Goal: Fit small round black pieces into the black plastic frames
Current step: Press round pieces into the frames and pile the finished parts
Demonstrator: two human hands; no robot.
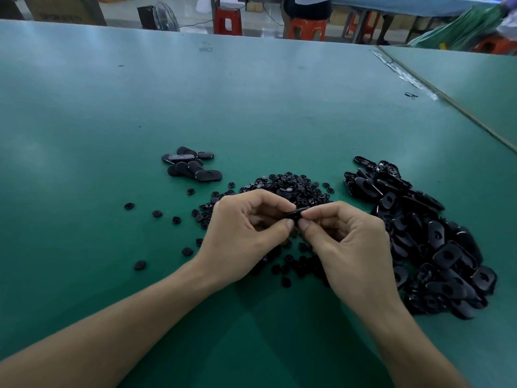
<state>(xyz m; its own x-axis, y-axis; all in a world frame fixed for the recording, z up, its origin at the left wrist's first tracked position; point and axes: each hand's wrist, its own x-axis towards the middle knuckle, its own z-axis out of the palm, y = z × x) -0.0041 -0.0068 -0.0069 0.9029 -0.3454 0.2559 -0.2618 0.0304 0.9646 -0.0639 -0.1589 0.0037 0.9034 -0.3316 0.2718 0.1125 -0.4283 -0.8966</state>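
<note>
Both hands meet above the green tabletop: left hand and right hand curl fingers, pinching one black frame between fingertips, over the scattered round pieces.

A green table is spread beneath the fingers. Far beyond the fingers, a fan, a red stool and an orange stool, on which a person is seated, are seen.
</note>
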